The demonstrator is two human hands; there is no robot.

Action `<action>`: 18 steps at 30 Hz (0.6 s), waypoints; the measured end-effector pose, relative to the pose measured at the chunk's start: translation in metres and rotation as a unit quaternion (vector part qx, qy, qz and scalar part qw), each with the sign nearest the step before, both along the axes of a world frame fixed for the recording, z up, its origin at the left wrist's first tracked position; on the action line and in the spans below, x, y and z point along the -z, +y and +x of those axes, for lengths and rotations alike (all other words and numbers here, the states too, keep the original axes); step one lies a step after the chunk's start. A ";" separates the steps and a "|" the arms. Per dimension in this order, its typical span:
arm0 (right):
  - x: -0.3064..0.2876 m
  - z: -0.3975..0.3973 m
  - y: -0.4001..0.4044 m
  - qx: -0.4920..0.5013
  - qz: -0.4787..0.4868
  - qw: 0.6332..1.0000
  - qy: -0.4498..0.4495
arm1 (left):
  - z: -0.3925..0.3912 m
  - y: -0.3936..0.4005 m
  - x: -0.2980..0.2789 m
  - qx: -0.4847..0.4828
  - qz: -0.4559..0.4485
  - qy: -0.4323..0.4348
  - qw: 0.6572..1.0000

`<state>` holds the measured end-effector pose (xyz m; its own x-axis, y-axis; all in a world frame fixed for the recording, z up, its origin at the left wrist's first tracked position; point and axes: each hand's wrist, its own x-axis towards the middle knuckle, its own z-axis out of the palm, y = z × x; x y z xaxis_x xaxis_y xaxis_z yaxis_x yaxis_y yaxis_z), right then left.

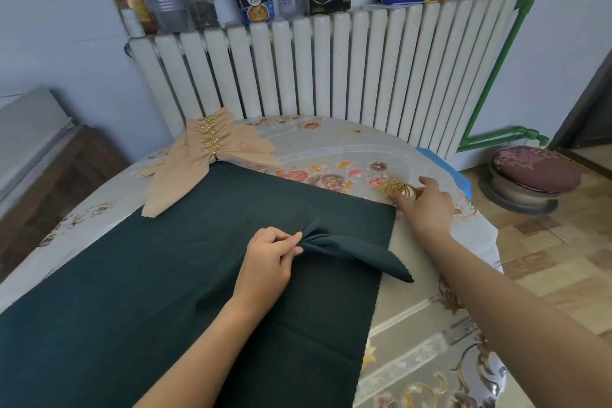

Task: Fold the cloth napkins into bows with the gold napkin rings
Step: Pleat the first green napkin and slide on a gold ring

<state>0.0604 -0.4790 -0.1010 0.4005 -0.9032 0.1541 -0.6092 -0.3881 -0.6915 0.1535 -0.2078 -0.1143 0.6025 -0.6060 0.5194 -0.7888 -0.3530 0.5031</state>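
Observation:
A folded dark green napkin (357, 250) lies on a large dark green cloth (165, 275) spread over the table. My left hand (270, 262) pinches the gathered middle of that napkin, whose free end points right. My right hand (427, 205) reaches to a cluster of gold napkin rings (395, 189) at the right side of the table, and its fingers pinch one of them. Several peach napkins (205, 159), each gathered with a gold ring, lie stacked at the back left.
The table (414, 325) has a floral cover and stands against a white radiator (331, 66). Jars, bottles and a wipes pack sit on top of the radiator. A round stool (533, 175) stands on the floor at the right, beyond the table edge.

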 end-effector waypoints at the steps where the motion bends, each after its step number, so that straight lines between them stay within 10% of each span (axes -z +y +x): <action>1: 0.001 -0.001 0.000 -0.011 -0.007 1.000 0.005 | 0.000 0.001 0.000 0.000 0.004 0.001 1.000; 18: -0.023 -0.093 0.088 -0.185 0.159 0.951 -0.190 | -0.013 0.051 -0.027 -0.067 -0.001 0.049 0.997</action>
<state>-0.0324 -0.3915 -0.0783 0.6701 -0.7362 0.0948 -0.1531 -0.2620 -0.9528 0.1400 -0.1566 -0.0869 0.7259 -0.5158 0.4550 -0.6816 -0.4506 0.5766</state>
